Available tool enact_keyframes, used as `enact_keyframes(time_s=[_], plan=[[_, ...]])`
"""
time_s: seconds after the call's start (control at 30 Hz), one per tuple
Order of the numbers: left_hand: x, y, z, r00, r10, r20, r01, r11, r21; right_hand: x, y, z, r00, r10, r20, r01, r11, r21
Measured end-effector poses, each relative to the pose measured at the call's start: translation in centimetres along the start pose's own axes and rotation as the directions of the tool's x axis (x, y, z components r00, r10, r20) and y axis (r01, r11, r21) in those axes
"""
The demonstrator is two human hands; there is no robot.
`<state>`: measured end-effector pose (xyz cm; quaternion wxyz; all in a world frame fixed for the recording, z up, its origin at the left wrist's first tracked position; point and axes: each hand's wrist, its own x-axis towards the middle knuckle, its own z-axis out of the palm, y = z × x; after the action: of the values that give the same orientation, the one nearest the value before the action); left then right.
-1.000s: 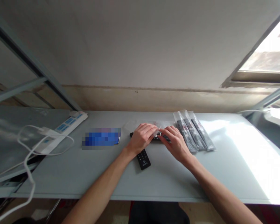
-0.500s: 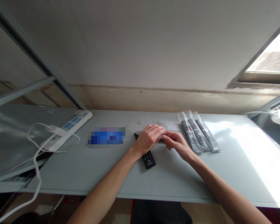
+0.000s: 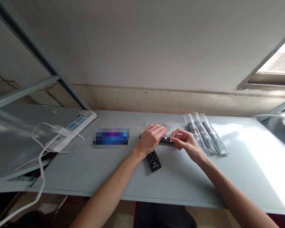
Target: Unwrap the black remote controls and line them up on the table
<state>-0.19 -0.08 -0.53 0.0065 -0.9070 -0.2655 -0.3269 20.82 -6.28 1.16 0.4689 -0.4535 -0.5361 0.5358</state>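
Between my hands is a black remote control (image 3: 166,140) lying crosswise, its white buttons facing up and its left part hidden. My left hand (image 3: 152,136) is closed, with its fingertips on a clear plastic bag (image 3: 172,127) just behind that remote. At the remote's right end, my right hand (image 3: 184,139) pinches with thumb and forefinger. A second black remote control (image 3: 154,162) lies on the table below my left hand, which covers its upper end.
Three remotes in clear sleeves (image 3: 206,136) lie side by side to the right. A blurred-out blue item (image 3: 111,137) lies to the left. Beyond it is a white power strip (image 3: 71,129) with a white cable (image 3: 41,171). Metal posts (image 3: 38,47) and a wall (image 3: 147,47) bound the table (image 3: 180,183).
My right hand has moved apart from my left, uncovering the buttons of the remote between them. The camera view has shifted slightly.
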Motion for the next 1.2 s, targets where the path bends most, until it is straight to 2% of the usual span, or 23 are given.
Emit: enact_keyframes(time_s=[0.17,0.3,0.43,0.63,0.73,0.9,1.07,1.2], plan=[[0.2,0.3,-0.1,1.0,0.004,-0.002,-0.004,1.0,-0.026,0.1,0.4,0.3,0.997,-0.046,-0.063,0.037,0.989,-0.146],[0.1,0.4,0.3,1.0,0.004,0.004,-0.004,0.999,-0.05,-0.1,0.1,0.5,0.998,-0.061,0.018,0.063,0.979,-0.195],[0.0,0.3,0.7,0.997,0.02,0.072,-0.016,0.998,-0.065,-0.2,0.1,0.2,0.992,-0.016,0.127,0.033,0.991,-0.127],[0.0,0.1,0.3,0.994,0.04,0.105,-0.036,0.998,-0.046,-0.1,0.3,-0.3,0.994,0.002,0.112,0.004,0.999,-0.051],[0.0,0.0,0.0,0.996,0.02,0.083,-0.02,1.0,-0.004,-0.1,0.1,-0.4,0.997,0.012,0.073,-0.007,0.997,-0.071],[0.0,-0.2,-0.1,1.0,-0.014,0.0,0.014,0.997,0.075,0.2,0.3,-0.6,0.997,-0.019,-0.078,0.014,0.997,-0.07],[0.0,-0.8,-0.4,0.987,-0.129,-0.095,0.141,0.98,0.138,0.1,0.7,-0.6,0.986,-0.07,-0.151,0.068,0.997,-0.023],[-0.1,-1.4,-0.4,0.979,-0.191,-0.078,0.199,0.974,0.111,0.0,0.6,-0.7,0.971,-0.102,-0.218,0.108,0.994,0.017]])
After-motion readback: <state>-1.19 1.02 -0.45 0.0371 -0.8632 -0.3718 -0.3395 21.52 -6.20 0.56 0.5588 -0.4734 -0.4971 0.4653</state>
